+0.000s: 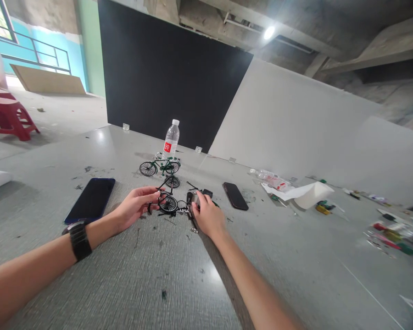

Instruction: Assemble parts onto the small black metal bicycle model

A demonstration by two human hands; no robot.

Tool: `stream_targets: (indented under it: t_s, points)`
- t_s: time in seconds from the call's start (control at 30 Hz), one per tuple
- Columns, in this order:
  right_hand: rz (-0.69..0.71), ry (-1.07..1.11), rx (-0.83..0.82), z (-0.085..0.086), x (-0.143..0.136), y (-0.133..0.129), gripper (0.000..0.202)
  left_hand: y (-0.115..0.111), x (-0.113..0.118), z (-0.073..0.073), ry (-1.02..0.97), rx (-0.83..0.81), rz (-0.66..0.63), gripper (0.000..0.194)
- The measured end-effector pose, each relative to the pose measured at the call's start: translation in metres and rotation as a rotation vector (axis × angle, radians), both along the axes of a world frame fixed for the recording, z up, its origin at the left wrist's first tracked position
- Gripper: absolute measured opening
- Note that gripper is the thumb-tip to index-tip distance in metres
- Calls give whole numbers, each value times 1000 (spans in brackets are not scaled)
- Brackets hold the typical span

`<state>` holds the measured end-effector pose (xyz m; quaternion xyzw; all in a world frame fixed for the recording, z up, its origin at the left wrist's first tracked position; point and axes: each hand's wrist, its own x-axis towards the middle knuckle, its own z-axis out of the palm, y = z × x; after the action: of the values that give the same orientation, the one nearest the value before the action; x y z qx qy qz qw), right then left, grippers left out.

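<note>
My left hand [140, 205] pinches a small black model bicycle [168, 201] between thumb and fingers. One spoked wheel of it faces me, and a second wheel [172, 182] shows farther back. Just to the right, my right hand [207, 211] is closed with fingers curled down among small black parts [190, 198]. What those fingers grip is hidden. Thin black and silvery pieces lie on the table between both hands. Behind them a green model bicycle [163, 166] stands upright, in front of a clear water bottle [171, 139] with a white cap.
A dark phone [90, 200] lies left of my left hand, another phone [236, 196] right of my right hand. Farther right are a white paper roll [313, 195], a plastic bottle on its side [274, 179] and scattered coloured pieces [395, 238]. A black panel [168, 73] borders the table's back.
</note>
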<state>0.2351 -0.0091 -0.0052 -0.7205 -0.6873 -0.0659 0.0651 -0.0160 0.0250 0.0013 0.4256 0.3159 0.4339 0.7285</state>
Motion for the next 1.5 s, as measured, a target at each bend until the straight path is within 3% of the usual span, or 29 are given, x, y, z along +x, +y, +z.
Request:
stream_targets:
  t_s: [0.33, 0.67, 1.07, 1.33, 1.5]
  points:
    - [20, 4, -43, 2, 8, 17, 59, 0, 1, -3, -1, 28, -8, 31]
    - [-9, 92, 50, -3, 15, 18, 51, 0, 1, -2, 8, 53, -13, 33]
    - [-3, 31, 2, -2, 10, 27, 57, -1, 4, -4, 45, 71, -6, 32]
    - [15, 19, 15, 4, 8, 28, 42, 0, 4, -6, 47, 100, -20, 36]
    - [66, -1, -17, 6, 10, 29, 43, 1, 3, -6, 29, 104, -30, 35]
